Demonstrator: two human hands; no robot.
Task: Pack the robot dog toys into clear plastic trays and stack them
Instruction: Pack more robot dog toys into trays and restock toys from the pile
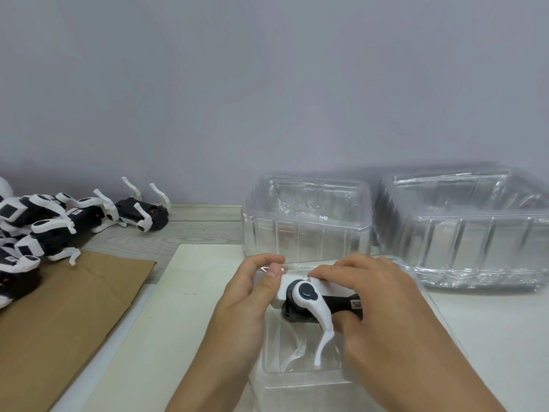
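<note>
Head view: left hand (252, 295) pinches the head end and right hand (377, 304) curls round the body of a robot dog toy (306, 298), held over the near clear tray (300, 379) on the worktop (184, 307). Toy looks light and rigid, thin white legs likely snappable; grip the body. Tray looks thin and flexible.

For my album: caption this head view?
Both hands press a toy dog into a clear tray.
</note>
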